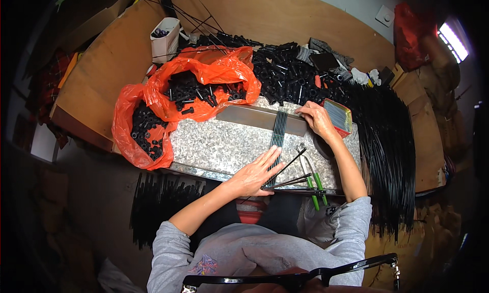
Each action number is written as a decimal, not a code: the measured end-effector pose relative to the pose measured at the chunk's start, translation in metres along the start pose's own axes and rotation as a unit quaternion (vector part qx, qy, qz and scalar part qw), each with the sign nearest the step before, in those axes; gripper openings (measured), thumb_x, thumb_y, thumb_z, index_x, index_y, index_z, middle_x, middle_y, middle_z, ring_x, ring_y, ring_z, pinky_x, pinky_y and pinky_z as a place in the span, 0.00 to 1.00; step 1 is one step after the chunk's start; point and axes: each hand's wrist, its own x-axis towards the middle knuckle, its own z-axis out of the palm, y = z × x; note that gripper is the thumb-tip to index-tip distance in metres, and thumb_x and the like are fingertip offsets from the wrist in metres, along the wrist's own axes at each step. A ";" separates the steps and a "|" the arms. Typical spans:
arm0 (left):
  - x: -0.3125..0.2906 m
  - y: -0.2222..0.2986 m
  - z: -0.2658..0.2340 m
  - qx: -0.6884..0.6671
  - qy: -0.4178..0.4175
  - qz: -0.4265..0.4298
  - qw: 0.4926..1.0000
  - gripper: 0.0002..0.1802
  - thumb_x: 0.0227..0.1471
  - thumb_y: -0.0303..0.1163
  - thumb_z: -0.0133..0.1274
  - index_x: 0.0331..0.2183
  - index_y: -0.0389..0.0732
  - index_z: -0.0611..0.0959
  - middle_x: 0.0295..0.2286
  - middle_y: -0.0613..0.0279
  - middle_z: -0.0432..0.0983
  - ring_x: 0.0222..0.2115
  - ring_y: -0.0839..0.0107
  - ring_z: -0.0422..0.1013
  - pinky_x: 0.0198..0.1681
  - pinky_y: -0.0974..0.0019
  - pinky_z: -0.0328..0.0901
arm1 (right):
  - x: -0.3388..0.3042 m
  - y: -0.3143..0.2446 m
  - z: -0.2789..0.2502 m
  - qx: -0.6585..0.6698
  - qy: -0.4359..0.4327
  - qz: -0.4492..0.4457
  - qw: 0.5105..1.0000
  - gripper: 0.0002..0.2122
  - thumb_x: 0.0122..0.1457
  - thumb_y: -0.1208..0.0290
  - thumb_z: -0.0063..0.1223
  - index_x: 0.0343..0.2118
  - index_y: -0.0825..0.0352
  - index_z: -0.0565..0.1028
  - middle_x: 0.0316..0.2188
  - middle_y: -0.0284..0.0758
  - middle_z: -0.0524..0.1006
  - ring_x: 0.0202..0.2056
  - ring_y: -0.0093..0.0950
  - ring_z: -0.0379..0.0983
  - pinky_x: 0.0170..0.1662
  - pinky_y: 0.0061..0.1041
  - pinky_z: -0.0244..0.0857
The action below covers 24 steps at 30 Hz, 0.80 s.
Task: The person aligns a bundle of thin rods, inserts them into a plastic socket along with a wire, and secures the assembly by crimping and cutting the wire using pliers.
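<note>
A row of thin black rods (pixel 279 131) lies side by side across a grey metal bar (pixel 242 115) on the speckled stone slab (pixel 214 145). My left hand (pixel 254 172) rests flat over the near part of these rods, fingers stretched out. Beyond the right part of the bar, my right hand (pixel 318 121) has its fingertips pinched together; what they hold, if anything, is too small to tell. Beside my right wrist stands a red-rimmed tin (pixel 338 116). Green-handled pliers (pixel 317 181) lie near the slab's front edge, with several dark rods (pixel 295 182) fanned out next to them.
Orange plastic bags (pixel 204 71) of small black parts sit at the left. A heap of black plastic parts (pixel 282 76) lies behind the slab. Long black rods (pixel 389 155) hang over the right edge, others (pixel 163 201) at the lower left. A white container (pixel 165 41) stands back left.
</note>
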 end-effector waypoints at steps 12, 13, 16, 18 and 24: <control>0.000 0.001 -0.001 0.002 -0.001 0.000 1.000 0.48 0.33 0.46 0.61 0.53 0.36 0.58 0.55 0.38 0.42 0.57 0.47 0.42 0.59 0.57 0.43 | 0.005 -0.011 -0.003 -0.052 -0.005 -0.015 0.999 0.08 0.45 0.81 0.50 0.29 0.63 0.76 0.23 0.35 0.68 0.30 0.34 0.68 0.33 0.31 0.63; 0.000 0.001 -0.001 0.003 -0.001 0.002 1.000 0.48 0.33 0.46 0.61 0.53 0.36 0.58 0.55 0.38 0.42 0.57 0.47 0.42 0.59 0.57 0.43 | 0.005 -0.012 -0.003 -0.052 -0.004 -0.014 0.999 0.08 0.45 0.81 0.50 0.29 0.63 0.76 0.23 0.35 0.68 0.30 0.34 0.68 0.33 0.31 0.63; -0.001 0.001 0.000 0.000 0.000 -0.004 1.000 0.48 0.33 0.46 0.61 0.53 0.36 0.58 0.55 0.38 0.42 0.57 0.47 0.42 0.59 0.57 0.43 | 0.007 -0.011 -0.004 -0.045 -0.007 -0.012 0.999 0.08 0.45 0.81 0.49 0.29 0.63 0.76 0.23 0.36 0.68 0.30 0.34 0.68 0.33 0.31 0.63; 0.000 0.001 -0.001 0.000 0.000 -0.004 1.000 0.48 0.33 0.46 0.61 0.53 0.36 0.58 0.55 0.38 0.42 0.57 0.47 0.42 0.59 0.57 0.43 | 0.007 -0.008 -0.002 0.008 -0.013 -0.005 1.000 0.09 0.45 0.82 0.49 0.30 0.65 0.75 0.23 0.37 0.68 0.30 0.35 0.68 0.33 0.31 0.62; 0.001 0.002 -0.002 0.000 -0.002 -0.004 1.000 0.48 0.33 0.46 0.61 0.53 0.36 0.58 0.55 0.39 0.43 0.57 0.48 0.42 0.59 0.57 0.43 | 0.010 -0.008 -0.003 -0.026 -0.016 -0.031 0.999 0.09 0.45 0.82 0.49 0.31 0.65 0.75 0.24 0.37 0.69 0.29 0.36 0.69 0.33 0.31 0.62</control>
